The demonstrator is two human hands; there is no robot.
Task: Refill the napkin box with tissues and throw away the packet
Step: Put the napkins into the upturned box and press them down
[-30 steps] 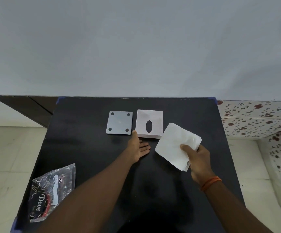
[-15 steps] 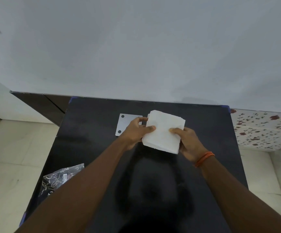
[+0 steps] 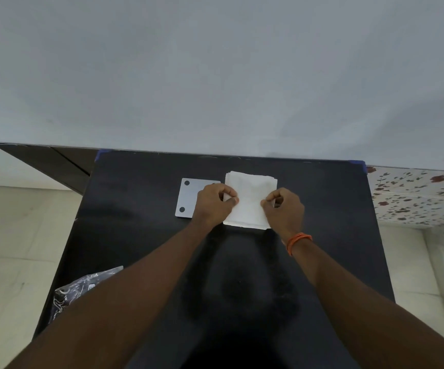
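Both hands — left (image 3: 213, 204), right (image 3: 284, 209) — curl, thumbs pressing on the tissues (image 3: 250, 194) between them, lid (image 3: 186, 195) just left.

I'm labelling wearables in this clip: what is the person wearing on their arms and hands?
Both forearms are bare, with no sleeves in view. The right wrist carries a band of thin orange threads. The left hand and right hand are ungloved; no rings or watch are visible.
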